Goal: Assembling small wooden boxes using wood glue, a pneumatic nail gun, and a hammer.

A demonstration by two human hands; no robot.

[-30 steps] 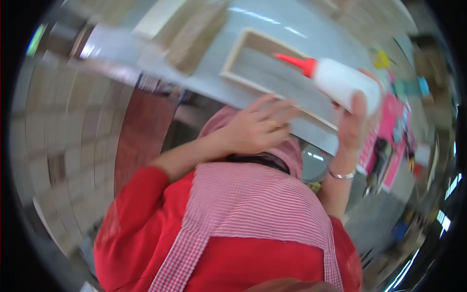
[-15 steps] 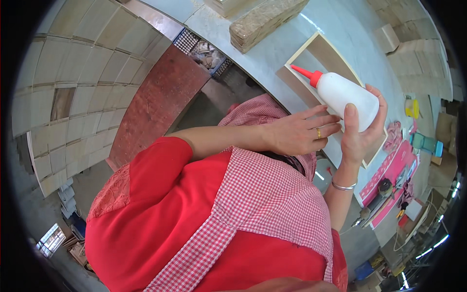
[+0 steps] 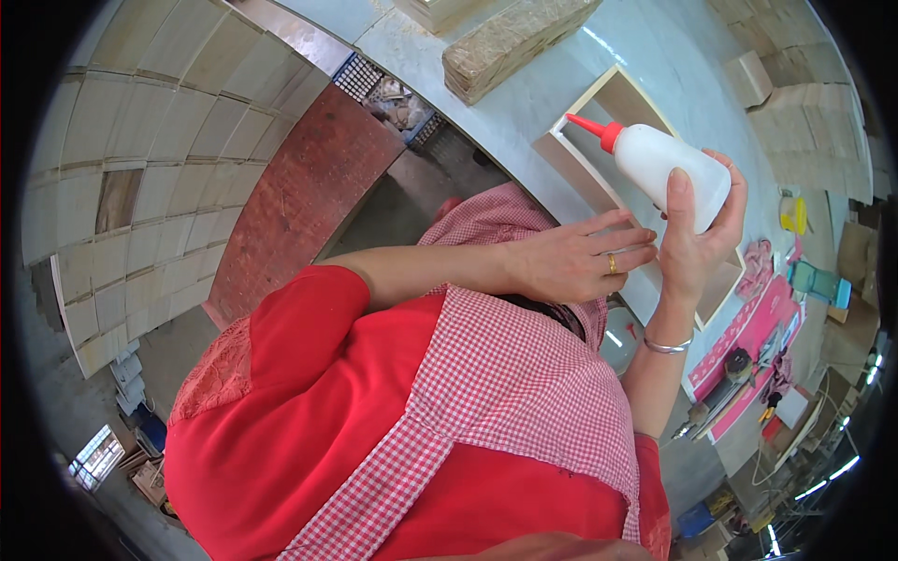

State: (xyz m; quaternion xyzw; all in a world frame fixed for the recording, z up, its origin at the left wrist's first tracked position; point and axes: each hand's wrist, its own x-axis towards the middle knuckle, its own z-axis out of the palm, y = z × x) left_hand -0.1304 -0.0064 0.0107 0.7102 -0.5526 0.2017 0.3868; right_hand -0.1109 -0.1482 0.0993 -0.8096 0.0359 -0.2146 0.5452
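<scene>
A white squeeze bottle with a red cap and pointed red nozzle is gripped in my right hand, fingers wrapped round its base and thumb along its side. The bottle tilts, its nozzle tip at the left corner of a light wooden rectangular frame. A small white patch shows at that corner. My left hand lies by the frame's near side with its fingers stretched out and slightly apart. Its fingertips reach the frame's near edge; the thumb is hidden. The bottle and right hand cover part of the frame.
The frame rests on a pale blue-grey table. A wrapped brown bundle lies beyond it. Stacked wooden pieces stand at the far right, near a yellow container and a pink cloth with tools. Stacked panels rise at the left.
My right hand and the bottle have shifted slightly right, the nozzle tip staying near the frame's corner. My left hand has hardly moved.
</scene>
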